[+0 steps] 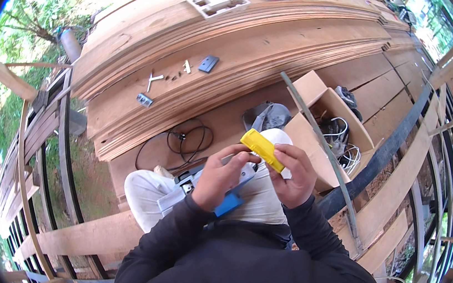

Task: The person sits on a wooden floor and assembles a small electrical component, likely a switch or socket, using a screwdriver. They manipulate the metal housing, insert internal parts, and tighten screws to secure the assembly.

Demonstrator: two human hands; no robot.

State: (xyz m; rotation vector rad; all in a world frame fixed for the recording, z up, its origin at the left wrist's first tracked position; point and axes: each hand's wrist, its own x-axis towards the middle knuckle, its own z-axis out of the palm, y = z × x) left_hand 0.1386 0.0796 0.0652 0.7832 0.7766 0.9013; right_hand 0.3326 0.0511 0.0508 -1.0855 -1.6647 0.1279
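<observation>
Above my lap, my right hand (294, 176) is closed round the lower end of a long yellow plastic piece (259, 146), which tilts up to the left. Its exact kind does not show. My left hand (219, 178) is beside it, thumb and fingers pinched together at the yellow piece's lower left side. Whatever is in that pinch is too small to make out. Resting on my lap under the left hand is a blue and grey device (229, 204), partly hidden by the hand and forearm.
Stacked plywood sheets (237, 45) fill the space ahead, bearing a small blue block (208, 64), a T-shaped metal tool (153, 80), small metal parts and a moulded tray (214, 0). A black cable (189, 145) lies coiled ahead-left. An open cardboard box (306, 134) holding cables stands right, behind a leaning strip (322, 161).
</observation>
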